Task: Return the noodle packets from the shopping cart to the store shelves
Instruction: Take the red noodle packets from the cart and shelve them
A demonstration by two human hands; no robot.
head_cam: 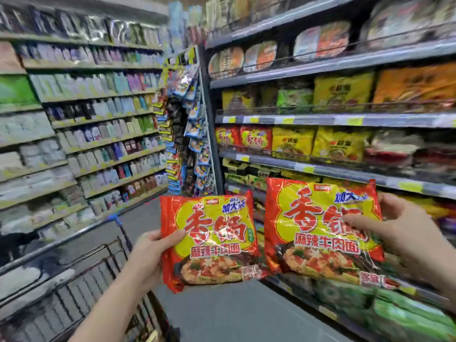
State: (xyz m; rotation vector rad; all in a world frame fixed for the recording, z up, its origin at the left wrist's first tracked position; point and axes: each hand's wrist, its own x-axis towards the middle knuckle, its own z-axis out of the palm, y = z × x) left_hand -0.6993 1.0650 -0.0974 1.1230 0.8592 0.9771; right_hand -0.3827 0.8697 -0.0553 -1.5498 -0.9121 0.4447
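Store aisle, shelving both sides. You've got one noodle packet per hand: left hand pinches the left packet at its 9 o'clock edge, right hand pinches the right packet at 3. Both read 香锅 / 麻辣牛肉面. Cart at 7. My read: carry-to-shelf step; next, reach to matching red packets at 1 o'clock.

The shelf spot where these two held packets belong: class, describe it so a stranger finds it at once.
Start at the dark shelving on the right. On its middle shelf, at the left end, stand two red packets, matching the held packets. Their neighbours to the right are yellow.
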